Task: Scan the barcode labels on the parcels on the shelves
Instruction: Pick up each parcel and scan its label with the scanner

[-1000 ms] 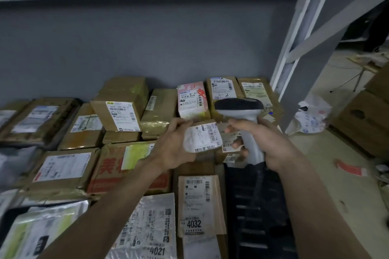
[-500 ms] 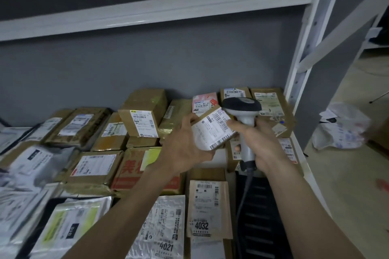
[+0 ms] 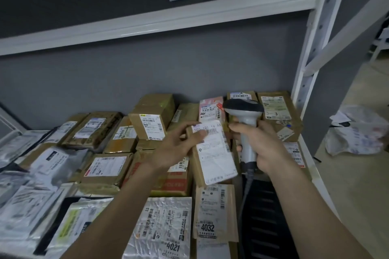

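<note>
A: What were the fingers doing?

B: The left hand (image 3: 176, 149) pinched the far edge of a small brown cardboard parcel with a white barcode label (image 3: 212, 153), thumb laid over the printed bars, holding it face-up above the shelf stack. The right hand (image 3: 263, 147) was wrapped round the grip of a grey handheld barcode scanner (image 3: 245, 124).

A: Why held so?

B: Probably to keep the label in the scanner's reach, just right of it; the thumb likely blocked the code.

A: Around them?

B: Labelled brown cartons and silver mailers (image 3: 162, 225) on the white metal shelf (image 3: 313, 166).
</note>
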